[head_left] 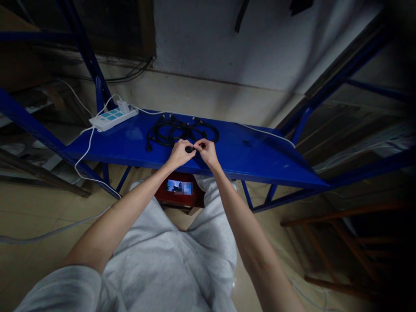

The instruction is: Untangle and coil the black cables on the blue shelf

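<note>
- Small black piece point(189, 149) is sitting between your left hand point(181, 152) and your right hand point(206, 151) in the head view, above the nearer part of the blue table point(260, 156)
- Your left hand is gripping this piece at its thumb side; the fingers are covering much of it, so exactly what it is cannot be told
- Your right hand is pinching thumb to forefinger close beside it; a dark bit is showing at those fingertips, but whether it is belonging to the same piece cannot be told
- From the right pinch, the piece is lying to your left and almost level; the left hand is being the nearer one, with both sets of fingertips touching or nearly so
- Its long axis is seeming to run crosswise, from hand to hand, though the fingers are leaving this only a judgement
- Black cables point(182, 125) are lying in loose loops just beyond your hands, a plug point(149, 147) resting at their left
- A white power strip point(113, 118) is resting at the table's left end, well apart from you, while a phone point(178, 187) is lying on a dark red stool point(165, 198) below the near edge
</note>
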Tool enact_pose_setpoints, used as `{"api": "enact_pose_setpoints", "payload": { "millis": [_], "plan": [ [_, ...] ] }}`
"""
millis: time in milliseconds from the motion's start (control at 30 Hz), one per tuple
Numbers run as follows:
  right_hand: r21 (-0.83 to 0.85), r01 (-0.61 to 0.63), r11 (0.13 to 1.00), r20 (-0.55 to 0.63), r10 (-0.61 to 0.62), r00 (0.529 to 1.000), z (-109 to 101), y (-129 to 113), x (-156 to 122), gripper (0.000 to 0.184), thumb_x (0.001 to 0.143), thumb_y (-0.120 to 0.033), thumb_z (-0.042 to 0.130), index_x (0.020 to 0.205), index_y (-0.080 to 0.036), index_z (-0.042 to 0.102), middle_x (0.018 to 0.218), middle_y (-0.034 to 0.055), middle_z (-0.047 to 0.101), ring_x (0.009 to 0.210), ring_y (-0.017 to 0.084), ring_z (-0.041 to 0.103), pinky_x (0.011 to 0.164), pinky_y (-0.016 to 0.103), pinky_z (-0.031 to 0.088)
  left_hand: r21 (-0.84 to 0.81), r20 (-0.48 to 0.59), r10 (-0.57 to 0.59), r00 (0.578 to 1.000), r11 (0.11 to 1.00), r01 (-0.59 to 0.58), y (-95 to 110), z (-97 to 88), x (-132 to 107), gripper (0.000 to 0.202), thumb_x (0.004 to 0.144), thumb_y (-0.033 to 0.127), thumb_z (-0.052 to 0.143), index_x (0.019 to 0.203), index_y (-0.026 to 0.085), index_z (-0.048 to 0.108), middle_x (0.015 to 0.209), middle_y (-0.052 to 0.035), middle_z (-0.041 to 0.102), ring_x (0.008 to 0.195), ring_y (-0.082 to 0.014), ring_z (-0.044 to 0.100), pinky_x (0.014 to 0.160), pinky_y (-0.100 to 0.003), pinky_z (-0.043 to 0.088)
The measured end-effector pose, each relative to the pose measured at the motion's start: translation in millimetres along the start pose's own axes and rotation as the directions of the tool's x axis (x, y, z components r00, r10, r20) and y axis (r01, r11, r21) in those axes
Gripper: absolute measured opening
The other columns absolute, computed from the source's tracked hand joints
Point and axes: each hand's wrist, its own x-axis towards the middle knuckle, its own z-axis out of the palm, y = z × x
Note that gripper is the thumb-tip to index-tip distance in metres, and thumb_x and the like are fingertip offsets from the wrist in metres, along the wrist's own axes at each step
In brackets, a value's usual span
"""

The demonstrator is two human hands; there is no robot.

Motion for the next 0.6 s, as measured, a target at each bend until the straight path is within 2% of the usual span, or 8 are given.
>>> {"api": "enact_pose_setpoints", "payload": {
  "millis": [200, 400, 600],
  "plan": [
    [0.026, 0.005, 1.000, 0.033, -0.006, 0.999, 0.2, -4.8, -0.6, 0.023, 0.072, -0.039, 0.075, 0.079, -0.018, 0.068, 0.078, 0.0035, 0.067, 0.071, 0.016, 0.056, 0.070, 0.030, 0.044, -0.052, -0.014, -0.065, 0.998, 0.997, 0.064, -8.6, 1.1, 3.8, 0.007, 0.082, 0.020, 0.071, 0.075, 0.019, 0.072, 0.087, -0.0047, 0.073, 0.091, -0.0217, 0.063, 0.093, -0.038, 0.047],
    [-0.024, -0.043, 0.999, -0.012, 0.043, 0.999, -0.3, -1.7, -0.7, 0.020, 0.074, -0.037, 0.071, 0.072, -0.018, 0.066, 0.073, 0.0032, 0.067, 0.070, 0.017, 0.057, 0.071, 0.030, 0.045, -0.127, -0.071, -0.077, 0.994, 0.990, 0.068, -7.8, -4.4, 3.9, 0.010, 0.082, 0.021, 0.068, 0.076, 0.019, 0.076, 0.087, -0.0058, 0.076, 0.091, -0.0222, 0.067, 0.094, -0.039, 0.048],
    [0.003, -0.014, 1.000, 0.025, 0.014, 1.000, -1.9, -7.1, -0.9, 0.020, 0.081, -0.035, 0.059, 0.080, -0.017, 0.067, 0.080, 0.0047, 0.069, 0.078, 0.017, 0.062, 0.077, 0.030, 0.046, -0.145, -0.024, -0.058, 0.998, 0.988, 0.054, -5.2, -9.4, 3.6, 0.018, 0.085, 0.018, 0.061, 0.078, 0.019, 0.078, 0.089, -0.0061, 0.077, 0.093, -0.0223, 0.069, 0.095, -0.038, 0.049]
  ]
}}
